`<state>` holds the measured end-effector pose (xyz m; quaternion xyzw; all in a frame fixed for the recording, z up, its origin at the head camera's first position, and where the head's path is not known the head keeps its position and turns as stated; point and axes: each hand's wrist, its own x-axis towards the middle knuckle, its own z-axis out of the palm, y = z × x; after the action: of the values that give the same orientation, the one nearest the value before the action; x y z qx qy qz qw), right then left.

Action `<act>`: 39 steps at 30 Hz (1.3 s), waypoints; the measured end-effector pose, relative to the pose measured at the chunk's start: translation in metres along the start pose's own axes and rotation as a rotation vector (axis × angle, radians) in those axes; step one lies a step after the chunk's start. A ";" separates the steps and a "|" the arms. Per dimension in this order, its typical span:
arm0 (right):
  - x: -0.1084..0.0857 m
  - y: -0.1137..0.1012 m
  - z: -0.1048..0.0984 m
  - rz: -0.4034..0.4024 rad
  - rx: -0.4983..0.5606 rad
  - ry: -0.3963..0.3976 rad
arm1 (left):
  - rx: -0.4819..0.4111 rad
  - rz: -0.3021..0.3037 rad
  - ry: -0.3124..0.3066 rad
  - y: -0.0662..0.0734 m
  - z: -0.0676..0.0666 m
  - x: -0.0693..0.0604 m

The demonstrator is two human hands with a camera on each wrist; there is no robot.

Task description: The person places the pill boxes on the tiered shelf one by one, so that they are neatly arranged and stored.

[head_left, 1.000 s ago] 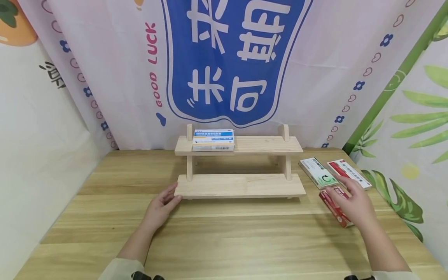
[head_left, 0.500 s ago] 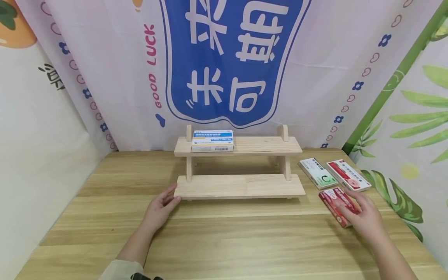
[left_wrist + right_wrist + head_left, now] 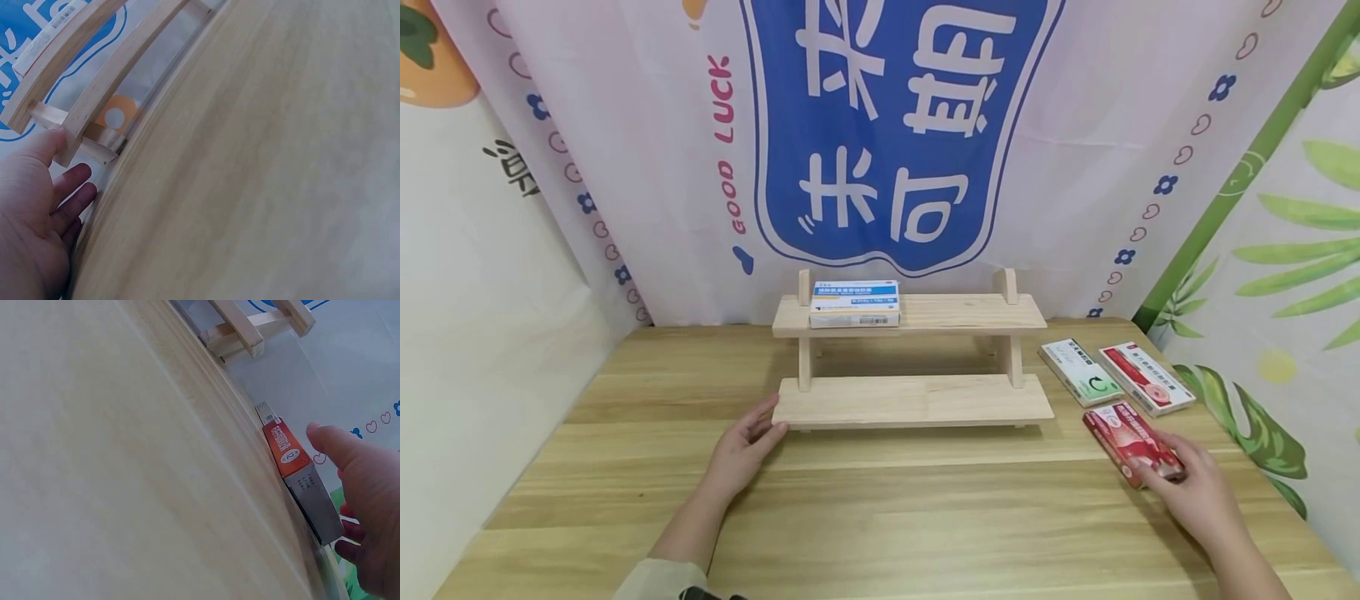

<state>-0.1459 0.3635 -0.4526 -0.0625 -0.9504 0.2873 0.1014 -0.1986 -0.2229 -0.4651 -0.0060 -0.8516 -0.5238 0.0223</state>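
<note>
The person's right hand is at the red box, which lies flat and slantwise on the wooden table, to the right of a small two-tier wooden rack. Its thumb and fingers are spread about the box's near right corner; the right wrist view shows the thumb straight and apart from the box, with the other fingertips close to its end, though whether they touch cannot be told. The left hand grips the left end of the rack's lower shelf, thumb at the front corner and fingers curved at the end. On the upper shelf, toward the left, lies a blue and white box. Just beyond the red box, a green and white box and a red and white box lie side by side on the table. A printed cloth hangs behind the rack.
</note>
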 end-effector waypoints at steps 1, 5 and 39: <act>0.000 0.001 0.000 0.007 -0.010 -0.011 | 0.000 -0.001 -0.001 0.000 0.000 0.000; 0.001 0.005 0.001 0.022 -0.074 -0.082 | -0.006 -0.006 -0.007 0.001 0.000 -0.001; 0.019 -0.031 -0.031 -0.012 0.077 0.041 | -0.015 0.004 0.000 0.002 0.000 0.000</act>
<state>-0.1592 0.3579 -0.4072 -0.0590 -0.9366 0.3219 0.1251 -0.1980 -0.2223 -0.4635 -0.0080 -0.8476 -0.5300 0.0232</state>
